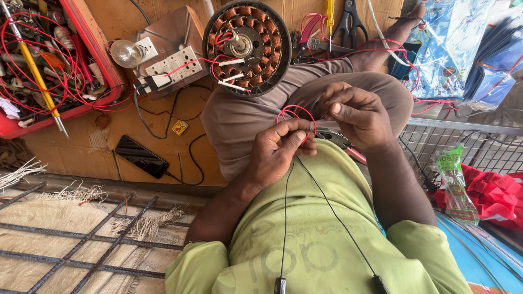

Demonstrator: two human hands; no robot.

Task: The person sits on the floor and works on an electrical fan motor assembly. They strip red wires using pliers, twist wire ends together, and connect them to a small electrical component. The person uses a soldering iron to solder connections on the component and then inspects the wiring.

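A: What is being held by the hands?

B: A thin red wire loop (pixel 296 113) is being pinched by the left hand (pixel 280 149) and right hand (pixel 354 117) above the lap; it is judged light, limp, best gripped near its ends.

A: And around it?

B: Pliers (pixel 339 141) are lying underneath; a copper-wound stator (pixel 248 46) is resting at the knee, its red leads crowding the floor.

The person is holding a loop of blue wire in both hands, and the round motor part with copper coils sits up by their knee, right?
Not quite. In the head view the wire loop is red, not blue. Both the left hand and right hand do pinch it, and the coiled motor part sits by the knee.
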